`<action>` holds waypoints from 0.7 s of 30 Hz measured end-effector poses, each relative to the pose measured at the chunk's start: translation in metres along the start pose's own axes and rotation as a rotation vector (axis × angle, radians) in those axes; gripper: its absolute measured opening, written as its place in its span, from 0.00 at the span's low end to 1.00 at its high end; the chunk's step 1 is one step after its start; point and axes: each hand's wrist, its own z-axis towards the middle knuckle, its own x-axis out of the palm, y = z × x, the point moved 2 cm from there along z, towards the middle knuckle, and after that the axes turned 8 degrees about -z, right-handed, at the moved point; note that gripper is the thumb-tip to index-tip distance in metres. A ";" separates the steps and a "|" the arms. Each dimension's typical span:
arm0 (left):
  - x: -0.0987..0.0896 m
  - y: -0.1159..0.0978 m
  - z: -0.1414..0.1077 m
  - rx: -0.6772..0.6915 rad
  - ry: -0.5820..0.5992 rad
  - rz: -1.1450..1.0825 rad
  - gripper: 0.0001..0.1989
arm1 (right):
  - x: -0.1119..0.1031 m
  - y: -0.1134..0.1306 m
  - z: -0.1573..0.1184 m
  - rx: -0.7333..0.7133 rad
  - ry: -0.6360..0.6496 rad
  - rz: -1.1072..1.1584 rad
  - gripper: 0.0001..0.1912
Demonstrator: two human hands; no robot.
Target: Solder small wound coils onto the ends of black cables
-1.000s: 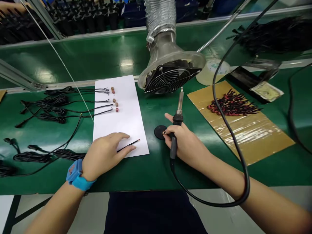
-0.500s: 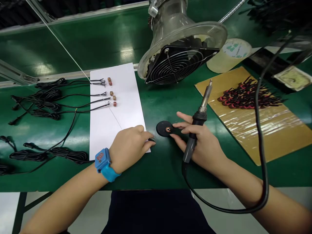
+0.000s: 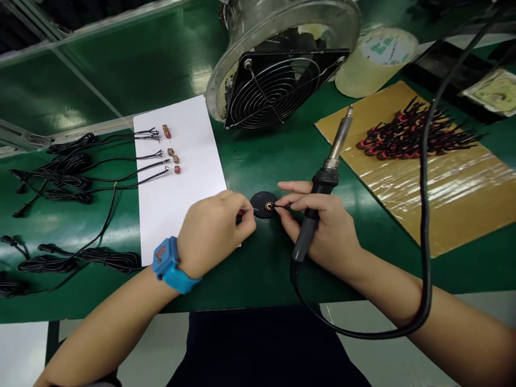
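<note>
Above the bench, my right hand [image 3: 328,228] is closed round a soldering iron [image 3: 322,185], its tip pointing up and away. The thumb and a finger of that same hand reach to a small ring-shaped part with copper-coloured teeth [image 3: 269,206]. This part is at a round black disc [image 3: 262,200]. My left hand [image 3: 220,228], wearing a blue wristband, is pinched closed at the disc's left edge. Something dark and thin shows in its fingers, too hidden to name. Beneath that hand lies a white sheet of paper [image 3: 177,215].
A fume extractor fan [image 3: 278,88] hangs over the back. Coiled black cables [image 3: 80,161] lie at left, with small reddish and brown parts [image 3: 166,131] near their ends. Right, a brown board [image 3: 387,199] bears a pile of black-and-red parts [image 3: 419,131]. A tape roll [image 3: 374,59] stands behind.
My left hand has come closer to the disc. Between the right fingers, the toothed ring shows more tilted up. The whole view has shifted slightly.
</note>
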 end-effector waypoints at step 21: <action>0.018 0.018 -0.002 -0.135 -0.259 -0.663 0.05 | 0.000 -0.008 -0.004 -0.007 -0.062 -0.042 0.17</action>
